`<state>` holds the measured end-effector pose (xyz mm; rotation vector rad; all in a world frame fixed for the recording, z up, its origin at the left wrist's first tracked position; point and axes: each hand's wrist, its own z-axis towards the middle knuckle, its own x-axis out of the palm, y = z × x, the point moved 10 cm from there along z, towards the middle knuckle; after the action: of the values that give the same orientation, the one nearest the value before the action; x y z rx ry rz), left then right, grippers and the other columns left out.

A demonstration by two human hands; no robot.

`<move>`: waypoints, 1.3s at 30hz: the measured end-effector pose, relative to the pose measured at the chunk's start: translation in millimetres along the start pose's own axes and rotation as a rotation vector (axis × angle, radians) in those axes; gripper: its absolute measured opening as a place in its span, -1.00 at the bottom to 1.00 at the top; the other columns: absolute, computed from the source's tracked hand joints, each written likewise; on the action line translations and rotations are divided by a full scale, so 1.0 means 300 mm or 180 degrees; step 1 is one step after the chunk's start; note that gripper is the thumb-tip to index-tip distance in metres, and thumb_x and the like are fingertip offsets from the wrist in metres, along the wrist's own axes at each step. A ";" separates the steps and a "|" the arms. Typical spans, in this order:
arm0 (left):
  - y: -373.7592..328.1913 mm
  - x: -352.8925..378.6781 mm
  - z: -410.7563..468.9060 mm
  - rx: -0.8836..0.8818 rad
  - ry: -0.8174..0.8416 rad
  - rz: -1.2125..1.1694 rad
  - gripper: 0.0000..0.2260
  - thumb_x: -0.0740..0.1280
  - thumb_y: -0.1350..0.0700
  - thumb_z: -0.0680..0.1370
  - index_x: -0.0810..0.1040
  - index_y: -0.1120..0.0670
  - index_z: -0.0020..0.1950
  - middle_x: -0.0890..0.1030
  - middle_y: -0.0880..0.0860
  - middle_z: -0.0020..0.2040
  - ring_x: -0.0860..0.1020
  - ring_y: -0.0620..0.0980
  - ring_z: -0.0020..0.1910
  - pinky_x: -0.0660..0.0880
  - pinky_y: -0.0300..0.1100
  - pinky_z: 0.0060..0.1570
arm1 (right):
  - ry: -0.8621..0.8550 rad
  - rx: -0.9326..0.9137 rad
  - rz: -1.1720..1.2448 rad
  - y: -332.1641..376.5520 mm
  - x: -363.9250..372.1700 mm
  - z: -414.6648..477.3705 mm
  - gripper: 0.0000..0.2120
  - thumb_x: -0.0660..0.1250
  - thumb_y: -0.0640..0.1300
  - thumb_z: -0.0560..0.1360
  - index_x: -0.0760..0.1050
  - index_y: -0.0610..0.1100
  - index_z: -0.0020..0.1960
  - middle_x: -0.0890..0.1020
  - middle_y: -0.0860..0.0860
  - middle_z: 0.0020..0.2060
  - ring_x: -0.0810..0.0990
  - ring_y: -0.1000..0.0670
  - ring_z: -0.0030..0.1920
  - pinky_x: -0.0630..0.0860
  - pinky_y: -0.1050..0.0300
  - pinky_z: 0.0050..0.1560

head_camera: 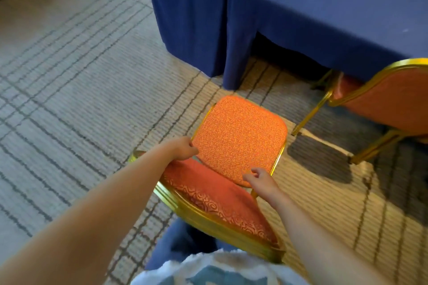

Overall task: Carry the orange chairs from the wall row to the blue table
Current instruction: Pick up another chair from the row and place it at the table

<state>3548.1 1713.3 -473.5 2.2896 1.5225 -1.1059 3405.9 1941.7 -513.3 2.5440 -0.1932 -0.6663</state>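
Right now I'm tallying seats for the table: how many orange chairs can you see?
2. One chair is in front of the person, held at the seat by both hands. The other chair is at the right, tucked against the blue table. More may be out of view.

2 orange chairs, 2 blue tables, 2 hands.

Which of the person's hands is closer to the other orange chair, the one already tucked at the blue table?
The right hand. It sits at the near chair's seat on the side facing the gold-framed orange chair at the blue-draped table; the left hand grips the seat's far side.
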 end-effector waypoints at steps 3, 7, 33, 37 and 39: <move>0.033 0.047 0.037 -0.0023 0.0329 0.0138 -0.70 0.25 0.00 0.59 0.55 0.16 0.19 0.56 0.17 0.24 0.51 0.12 0.22 0.41 -0.13 0.13 | 0.0035 0.0289 0.0030 -0.048 0.011 -0.009 -0.49 0.38 0.00 0.51 0.41 -0.22 0.37 0.55 -0.14 0.18 0.54 -0.09 0.14 0.41 0.13 0.10; 0.077 0.090 0.093 0.0008 0.0636 0.0466 -0.66 0.26 -0.01 0.58 0.54 0.15 0.25 0.54 0.17 0.27 0.50 0.12 0.24 0.41 -0.13 0.13 | 0.0036 0.0643 0.0076 -0.120 0.025 -0.007 -0.56 0.35 0.07 0.40 0.52 -0.16 0.18 0.65 -0.10 0.02 0.55 -0.01 -0.07 0.51 0.09 0.00; 0.272 0.193 0.308 -0.0558 0.1406 0.1036 -0.29 0.16 -0.31 0.54 0.25 0.17 0.51 0.29 0.21 0.49 0.30 0.19 0.45 0.26 0.04 0.41 | 0.0841 0.1885 0.0152 -0.379 0.172 0.100 -0.55 0.11 0.17 0.60 0.43 -0.10 0.32 0.53 -0.13 0.28 0.54 -0.12 0.13 0.41 0.10 0.23; 0.276 0.208 0.298 -0.0727 0.1815 0.1016 -0.26 0.09 -0.36 0.53 0.25 0.13 0.52 0.30 0.18 0.49 0.33 0.18 0.43 0.26 0.06 0.40 | 0.0896 0.1924 0.0110 -0.392 0.184 0.112 -0.51 0.06 0.16 0.62 0.40 -0.14 0.37 0.52 -0.14 0.28 0.51 -0.10 0.13 0.37 0.11 0.19; 0.261 0.199 0.293 -0.0837 0.1962 0.1015 -0.25 0.05 -0.38 0.53 0.24 0.14 0.52 0.32 0.19 0.48 0.37 0.19 0.40 0.29 0.06 0.38 | 0.0965 0.2034 0.0124 -0.377 0.168 0.102 -0.50 0.03 0.19 0.62 0.42 -0.14 0.32 0.53 -0.15 0.23 0.53 -0.12 0.14 0.37 0.11 0.17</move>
<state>3584.7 1674.7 -594.3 2.6753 1.2864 -0.1042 3435.8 2013.7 -614.4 3.1958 -0.4002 -0.2061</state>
